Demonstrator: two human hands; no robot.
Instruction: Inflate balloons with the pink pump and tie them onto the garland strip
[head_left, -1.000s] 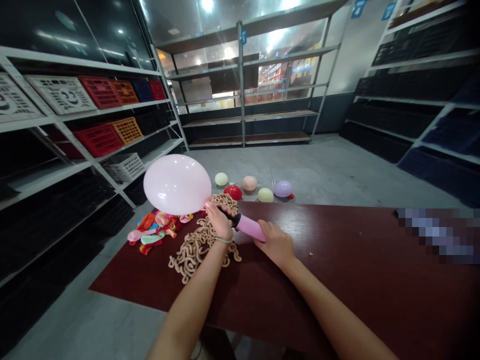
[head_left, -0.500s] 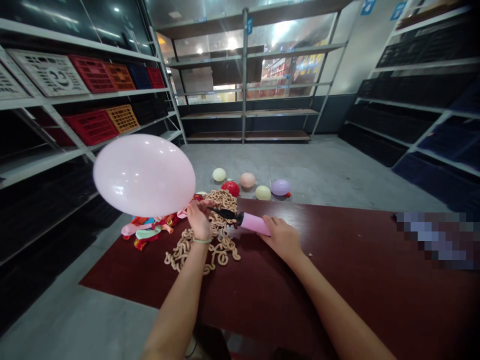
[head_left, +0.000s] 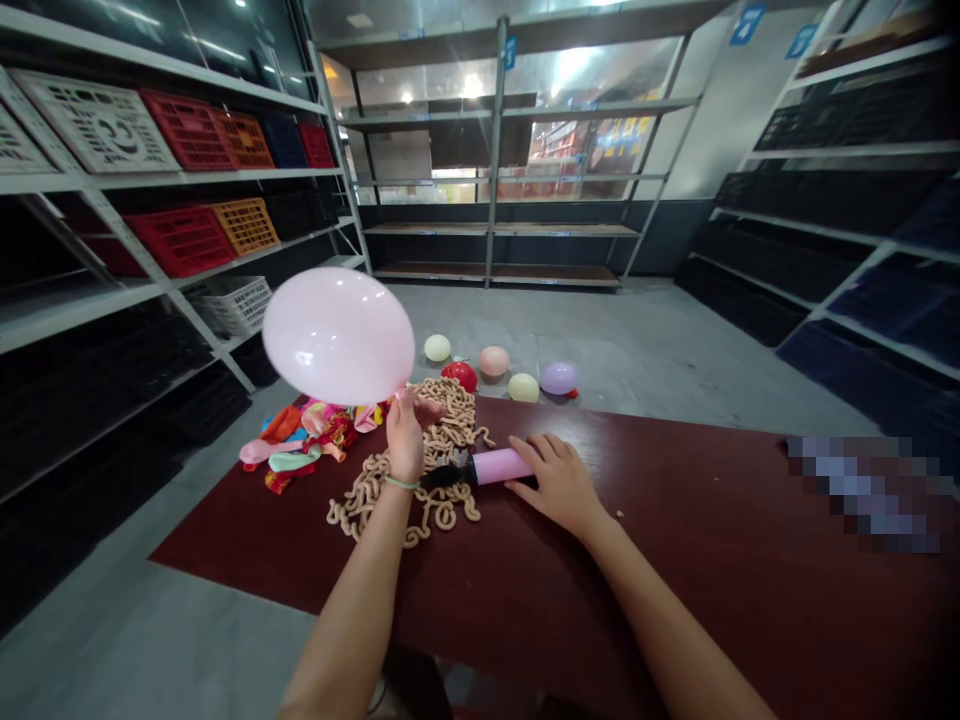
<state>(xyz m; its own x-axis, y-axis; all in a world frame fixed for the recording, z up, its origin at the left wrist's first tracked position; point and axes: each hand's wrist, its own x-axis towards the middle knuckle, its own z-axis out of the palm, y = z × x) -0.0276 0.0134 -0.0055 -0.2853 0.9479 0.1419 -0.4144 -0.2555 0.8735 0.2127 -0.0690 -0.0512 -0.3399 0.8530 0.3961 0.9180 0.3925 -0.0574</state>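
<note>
A big pale pink balloon is inflated, and my left hand pinches its neck at the lower right. The pink pump with a black nozzle end lies on the dark red table, its tip partly behind my left wrist. On the pump's right end rests my right hand, fingers spread over it. Beige curled pieces form a heap under and around my left hand. Several uninflated balloons in mixed colours are piled at the table's left.
Inflated balloons lie on the floor beyond the table, among them a red one and a purple one. A blurred item is at the table's right. Shelves with crates stand left; more racks stand behind and right.
The pink balloon has moved right and away from the pump's nozzle, held in my left hand. The pump has come down onto the table, and my right hand has loosened around it.
</note>
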